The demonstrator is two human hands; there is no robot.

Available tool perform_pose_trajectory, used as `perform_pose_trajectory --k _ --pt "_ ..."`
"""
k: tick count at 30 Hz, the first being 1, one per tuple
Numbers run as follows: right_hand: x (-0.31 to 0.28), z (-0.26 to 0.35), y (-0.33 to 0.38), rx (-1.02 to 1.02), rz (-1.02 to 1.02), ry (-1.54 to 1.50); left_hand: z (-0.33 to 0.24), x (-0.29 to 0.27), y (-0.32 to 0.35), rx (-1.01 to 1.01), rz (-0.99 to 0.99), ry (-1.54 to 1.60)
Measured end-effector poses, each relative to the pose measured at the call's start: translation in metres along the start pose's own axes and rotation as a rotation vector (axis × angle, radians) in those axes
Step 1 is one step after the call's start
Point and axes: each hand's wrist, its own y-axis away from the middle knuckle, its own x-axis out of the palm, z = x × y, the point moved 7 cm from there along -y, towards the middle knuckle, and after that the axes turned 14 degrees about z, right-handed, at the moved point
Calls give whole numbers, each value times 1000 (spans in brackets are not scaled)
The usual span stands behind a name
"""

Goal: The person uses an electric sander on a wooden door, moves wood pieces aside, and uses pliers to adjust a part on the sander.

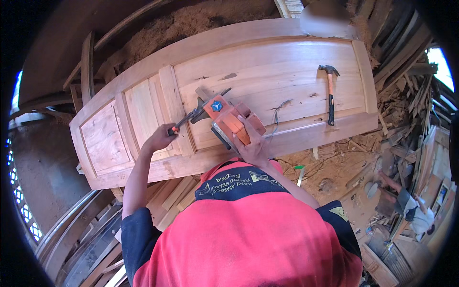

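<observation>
A panelled wooden door (pixel 287 71) lies flat in front of me. My left hand (pixel 160 138) grips a screwdriver (pixel 184 122) with a red and black handle, its tip pointing at an orange electric planer (pixel 232 119) resting on the door. My right hand (pixel 253 148) holds the near end of the planer's body. The planer's grey cord (pixel 276 117) trails across the wood beside it.
A claw hammer (pixel 330 95) with an orange and black handle lies on the door's right part. Sawdust is heaped beyond the door. Scrap planks and offcuts pile up on the right and below the door. Another person (pixel 416 210) crouches at the lower right.
</observation>
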Motion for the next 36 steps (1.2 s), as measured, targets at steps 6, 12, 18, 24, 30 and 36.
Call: perform_pose_trajectory --k 6,12,18,24,30,36 --pt "2 -2 0 54 -9 -65 20 9 -12 232 -94 -14" --pt "-2 -1 0 121 -38 -54 -4 -7 -3 217 -308 -243" --pt "1 -6 3 69 -36 -83 22 7 -9 -5 304 226" --pt "-6 -4 1 40 -157 -69 -16 -16 6 82 -346 -281" --pt "1 -4 0 117 -32 -24 13 -10 1 -71 262 232" --pt "-3 -10 -1 66 -130 -95 -3 -20 0 18 -131 -116"
